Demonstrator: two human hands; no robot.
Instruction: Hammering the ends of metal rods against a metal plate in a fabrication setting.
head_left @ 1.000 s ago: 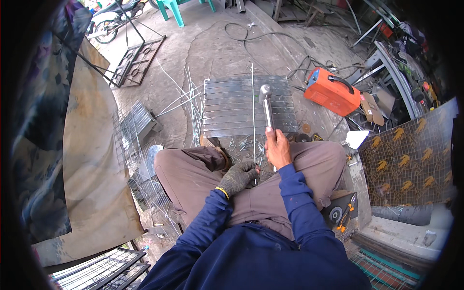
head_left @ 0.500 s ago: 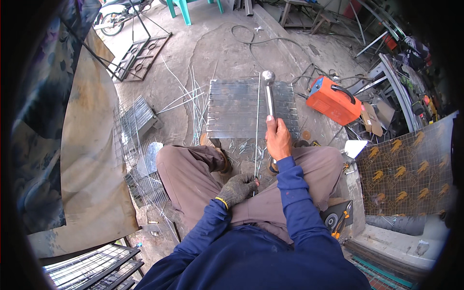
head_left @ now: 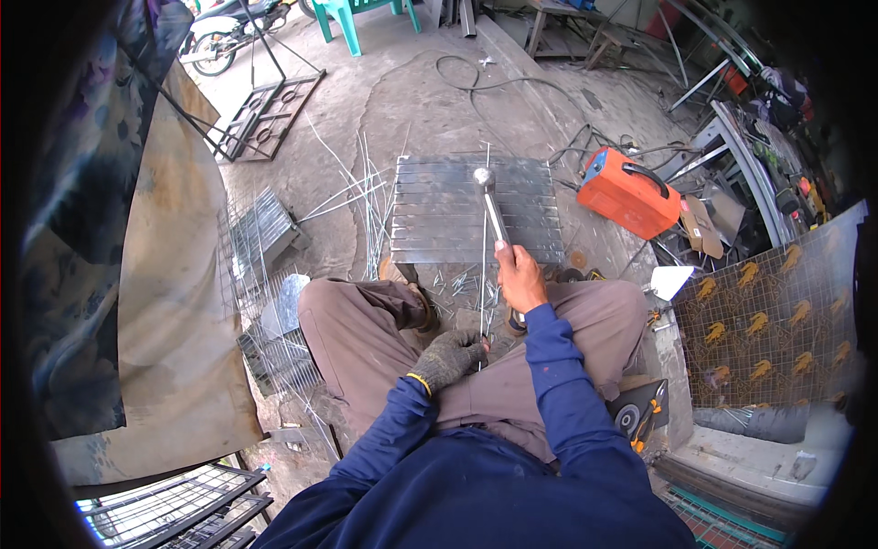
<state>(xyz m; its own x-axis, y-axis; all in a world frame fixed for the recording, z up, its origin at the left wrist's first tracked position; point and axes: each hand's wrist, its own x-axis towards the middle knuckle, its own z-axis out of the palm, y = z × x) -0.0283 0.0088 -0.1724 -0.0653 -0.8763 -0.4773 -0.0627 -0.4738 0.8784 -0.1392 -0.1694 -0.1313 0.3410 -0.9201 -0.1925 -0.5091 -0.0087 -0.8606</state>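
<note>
My right hand (head_left: pixel 521 277) is bare and wrapped round the handle of a ball-headed metal hammer (head_left: pixel 495 218). The hammer's round head is over the thin metal rod, above the slatted metal bench (head_left: pixel 430 215); I cannot tell whether it touches. My left hand (head_left: pixel 450 357), in a grey knit glove with a yellow cuff, grips the near end of the thin metal rod (head_left: pixel 483 284). From there the rod runs away from me between my knees and across the bench top to its far edge.
Cut rod pieces (head_left: pixel 464 280) litter the floor below the bench. Long loose rods (head_left: pixel 369 210) lie left of it. An orange box-shaped machine (head_left: pixel 626 194) with a black handle stands right, near cables. Orange-handled pliers (head_left: pixel 649 416) are by my right thigh. Wire mesh (head_left: pixel 274 311) leans left.
The hammer has swung down and to the left, its head now over the rod. My right hand has tilted with it. The left hand keeps its hold.
</note>
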